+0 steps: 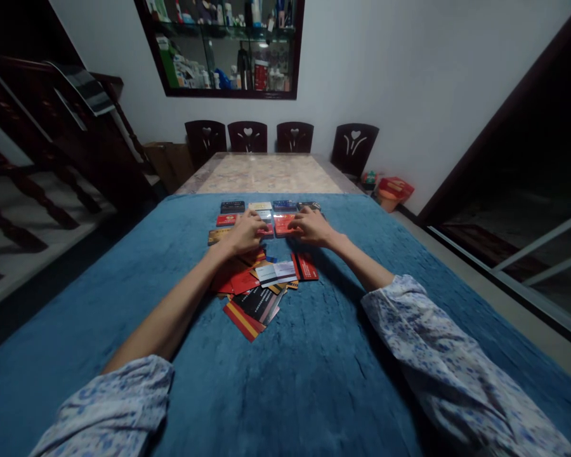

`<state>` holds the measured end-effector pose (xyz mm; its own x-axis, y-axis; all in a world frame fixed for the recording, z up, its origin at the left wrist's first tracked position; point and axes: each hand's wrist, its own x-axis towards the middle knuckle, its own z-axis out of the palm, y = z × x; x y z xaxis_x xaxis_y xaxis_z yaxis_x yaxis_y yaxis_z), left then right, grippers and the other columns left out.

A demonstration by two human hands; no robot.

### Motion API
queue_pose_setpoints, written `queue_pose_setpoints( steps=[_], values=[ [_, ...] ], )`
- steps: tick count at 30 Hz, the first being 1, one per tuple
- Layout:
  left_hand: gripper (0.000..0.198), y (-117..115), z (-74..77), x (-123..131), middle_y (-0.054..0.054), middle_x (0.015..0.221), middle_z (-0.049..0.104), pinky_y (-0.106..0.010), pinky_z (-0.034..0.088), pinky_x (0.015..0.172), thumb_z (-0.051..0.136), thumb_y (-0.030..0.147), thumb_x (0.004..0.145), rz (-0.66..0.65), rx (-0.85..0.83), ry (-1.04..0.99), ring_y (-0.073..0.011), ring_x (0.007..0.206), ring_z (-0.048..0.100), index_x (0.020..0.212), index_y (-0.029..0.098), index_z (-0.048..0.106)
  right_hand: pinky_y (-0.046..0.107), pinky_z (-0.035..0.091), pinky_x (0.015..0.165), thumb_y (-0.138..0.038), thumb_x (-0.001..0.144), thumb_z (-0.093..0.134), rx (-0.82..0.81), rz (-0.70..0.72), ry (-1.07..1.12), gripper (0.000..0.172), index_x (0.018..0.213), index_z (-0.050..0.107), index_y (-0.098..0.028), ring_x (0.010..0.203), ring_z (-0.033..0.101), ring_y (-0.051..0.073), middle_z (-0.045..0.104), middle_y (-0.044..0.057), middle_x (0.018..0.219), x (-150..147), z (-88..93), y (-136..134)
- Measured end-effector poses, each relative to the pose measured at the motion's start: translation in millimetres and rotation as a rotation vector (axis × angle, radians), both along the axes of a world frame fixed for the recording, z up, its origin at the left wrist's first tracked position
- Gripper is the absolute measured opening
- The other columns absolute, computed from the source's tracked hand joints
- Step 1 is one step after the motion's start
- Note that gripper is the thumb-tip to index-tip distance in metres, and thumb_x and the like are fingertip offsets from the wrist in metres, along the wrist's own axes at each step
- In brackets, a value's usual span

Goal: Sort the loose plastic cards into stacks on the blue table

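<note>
Both my hands reach over rows of cards laid out on the blue tablecloth. My left hand bends its fingers down around the edge of a pinkish-red card, hiding part of it. Opposite, my right hand has its fingertips and thumb closed at the right edge of an orange-red card. Nearer to me lies a loose, overlapping heap with a black card, a white card, a red card with a dark stripe and a red-and-yellow striped card.
The far row holds a dark card, a pale card and a blue card. Beyond the blue tablecloth, a bare marbled tabletop shows. Dark chairs line the wall. A wooden railing stands left.
</note>
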<state>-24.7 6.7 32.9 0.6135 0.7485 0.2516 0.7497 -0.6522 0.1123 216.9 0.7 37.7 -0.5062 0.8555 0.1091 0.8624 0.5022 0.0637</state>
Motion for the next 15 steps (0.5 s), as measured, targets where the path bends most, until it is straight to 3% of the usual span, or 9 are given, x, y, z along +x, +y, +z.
queue_pose_setpoints(
  steps=[8, 15],
  values=[
    [0.031, -11.8, -1.1, 20.3, -0.011, 0.113, 0.072, -0.053, 0.037, 0.105, 0.054, 0.014, 0.084, -0.112, -0.048, 0.037, -0.0332, 0.126, 0.046, 0.105, 0.021, 0.077, 0.042, 0.034, 0.091, -0.029, 0.094, 0.057, 0.007, 0.004, -0.013, 0.031, 0.118, 0.074, -0.022, 0.120, 0.047, 0.031, 0.069, 0.013, 0.127, 23.4, -10.4, -23.7],
    [0.042, -12.9, -19.9, 34.9, -0.007, 0.121, 0.072, -0.056, 0.036, 0.109, 0.054, 0.007, 0.081, -0.256, -0.090, -0.012, -0.0308, 0.125, 0.046, 0.113, 0.023, 0.075, 0.039, 0.031, 0.090, -0.029, 0.094, 0.057, 0.005, 0.022, 0.000, 0.027, 0.111, 0.076, -0.023, 0.117, 0.051, 0.029, 0.074, 0.011, 0.116, 36.8, -13.8, -44.5]
  ],
)
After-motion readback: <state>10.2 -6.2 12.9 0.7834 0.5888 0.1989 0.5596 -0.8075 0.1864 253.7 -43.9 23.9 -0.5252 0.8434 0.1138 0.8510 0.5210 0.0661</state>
